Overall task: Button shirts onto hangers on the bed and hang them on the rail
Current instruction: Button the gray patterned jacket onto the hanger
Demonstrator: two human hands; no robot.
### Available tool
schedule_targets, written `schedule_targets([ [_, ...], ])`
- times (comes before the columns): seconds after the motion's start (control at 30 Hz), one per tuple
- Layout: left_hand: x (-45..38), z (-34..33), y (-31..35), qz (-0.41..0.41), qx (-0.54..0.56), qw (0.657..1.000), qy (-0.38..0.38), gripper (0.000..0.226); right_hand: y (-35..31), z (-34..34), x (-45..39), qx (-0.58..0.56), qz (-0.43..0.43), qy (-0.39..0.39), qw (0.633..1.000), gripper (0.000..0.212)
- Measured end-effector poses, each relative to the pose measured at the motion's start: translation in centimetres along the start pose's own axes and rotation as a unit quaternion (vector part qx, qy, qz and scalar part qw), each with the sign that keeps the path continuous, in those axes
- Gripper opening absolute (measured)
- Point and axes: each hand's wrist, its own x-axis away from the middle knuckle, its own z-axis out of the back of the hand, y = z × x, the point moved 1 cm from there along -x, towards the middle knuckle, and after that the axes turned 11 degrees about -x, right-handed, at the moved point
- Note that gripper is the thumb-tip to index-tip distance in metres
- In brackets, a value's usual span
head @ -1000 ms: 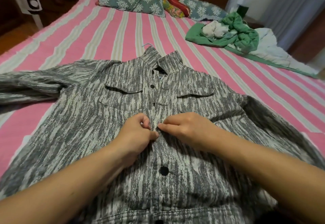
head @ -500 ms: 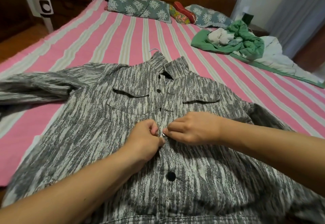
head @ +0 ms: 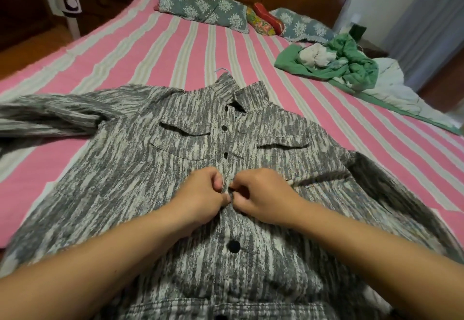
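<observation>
A grey-and-white mottled shirt (head: 140, 176) lies front up on the pink striped bed (head: 155, 51), collar pointing away from me. A thin hanger hook (head: 221, 70) pokes out above the collar. Black buttons run down the placket, three fastened above my hands and one (head: 234, 245) below them. My left hand (head: 200, 199) and my right hand (head: 263, 194) meet at the placket mid-chest, each pinching the shirt's front edge with curled fingers. The button between them is hidden by my fingertips.
A green-and-white pile of clothes (head: 341, 66) lies at the bed's right side. Patterned pillows (head: 203, 9) line the wooden headboard. A standing fan (head: 67, 1) is off the bed's far left corner. The shirt's left sleeve (head: 45, 116) stretches toward the left edge.
Both hands stayed at the same mid-chest spot on the placket and drew closer together, fingers curling tighter. The camera shifted slightly; the shirt has not moved.
</observation>
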Motion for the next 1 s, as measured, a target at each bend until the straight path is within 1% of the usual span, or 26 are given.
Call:
schedule_targets([
  [0.07,-0.2,0.1,0.0,-0.013,-0.032,0.999,-0.002,0.026,-0.3,-0.4,0.4,-0.054,-0.064,0.011,0.996,0.013],
  [0.13,-0.6,0.7,0.0,-0.029,-0.103,0.994,0.001,0.021,-0.5,-0.7,0.6,-0.082,-0.098,-0.003,0.992,0.017],
  [0.23,-1.2,1.9,-0.1,-0.059,-0.255,0.965,0.031,0.023,-0.8,-1.1,0.6,-0.094,-0.127,-0.015,0.987,0.024],
  [0.27,-1.4,2.2,-0.2,-0.066,-0.282,0.957,0.028,0.023,-1.1,-1.1,0.4,-0.092,-0.141,-0.016,0.986,0.024],
  [0.37,-1.9,2.6,-0.7,-0.072,-0.272,0.959,0.004,0.016,-2.1,-1.1,-0.5,-0.052,-0.179,-0.040,0.982,0.017],
  [0.5,-2.2,2.8,-1.5,-0.081,-0.222,0.972,0.012,0.013,-3.4,-1.3,-1.9,-0.004,-0.191,-0.067,0.979,0.008],
  [0.57,-2.2,3.0,-1.8,-0.079,-0.197,0.977,0.005,0.011,-3.4,-1.5,-2.0,-0.011,-0.191,-0.073,0.979,0.006],
  [0.63,-2.2,3.5,-1.8,-0.072,-0.162,0.984,-0.005,0.010,-2.8,-1.1,-1.8,-0.039,-0.194,-0.107,0.974,0.006],
  [0.67,-2.2,3.9,-1.7,-0.067,-0.139,0.988,-0.008,0.009,-2.2,-0.4,-1.8,-0.060,-0.196,-0.126,0.971,0.009],
  [0.7,-2.0,4.3,-1.5,-0.063,-0.112,0.992,-0.008,0.008,-1.5,0.6,-1.9,-0.094,-0.210,-0.128,0.965,0.013],
  [0.73,-2.1,4.8,-1.1,-0.062,-0.090,0.994,-0.006,0.009,-0.7,1.6,-2.2,-0.136,-0.236,-0.108,0.956,0.019],
  [0.77,-2.6,5.3,-0.6,-0.067,-0.086,0.994,0.001,0.013,0.1,2.5,-2.8,-0.173,-0.263,-0.062,0.947,0.023],
  [0.8,-3.5,5.8,0.0,-0.073,-0.104,0.992,0.009,0.019,1.0,3.1,-3.8,-0.194,-0.282,-0.002,0.940,0.025],
  [0.83,-4.8,6.1,0.6,-0.073,-0.137,0.988,0.014,0.024,1.7,3.0,-5.0,-0.189,-0.292,0.037,0.937,0.027],
  [0.87,-6.4,6.1,1.2,-0.063,-0.171,0.983,0.007,0.026,2.0,2.5,-6.1,-0.178,-0.305,0.042,0.934,0.034],
  [0.93,-9.5,5.6,2.4,-0.024,-0.225,0.974,-0.021,0.022,2.1,0.5,-7.9,-0.169,-0.350,-0.006,0.921,0.061],
  [0.97,-10.8,5.1,2.7,-0.010,-0.244,0.969,-0.028,0.019,2.2,-0.6,-8.2,-0.165,-0.373,-0.016,0.913,0.070],
  [1.0,-11.9,4.5,2.7,-0.004,-0.257,0.966,-0.033,0.018,2.6,-1.3,-8.2,-0.160,-0.391,-0.016,0.906,0.070],
])
